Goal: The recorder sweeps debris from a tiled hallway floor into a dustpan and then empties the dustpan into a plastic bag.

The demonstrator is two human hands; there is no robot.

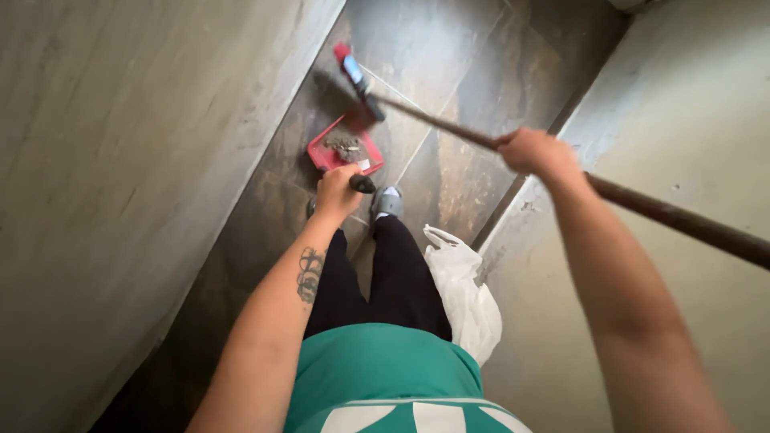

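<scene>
Head view: left hand (pixel 337 192) at frame centre, fingers wrapped round black handle of the red plastic dustpan (pixel 345 151), which sits on the dark tiled floor (pixel 449 72) just ahead of the grey shoes (pixel 387 200). Right hand (pixel 536 152), right of centre, clamped on long brown wooden broom handle (pixel 674 215); red broom head (pixel 353 76) w/ bristles touching pan's far edge. Small grey debris pile (pixel 345 146) already in pan, so sweep-in looks mostly done; emptying not done. White plastic bag (pixel 465 297) lies lower centre, beside black trousers (pixel 401 273).
</scene>
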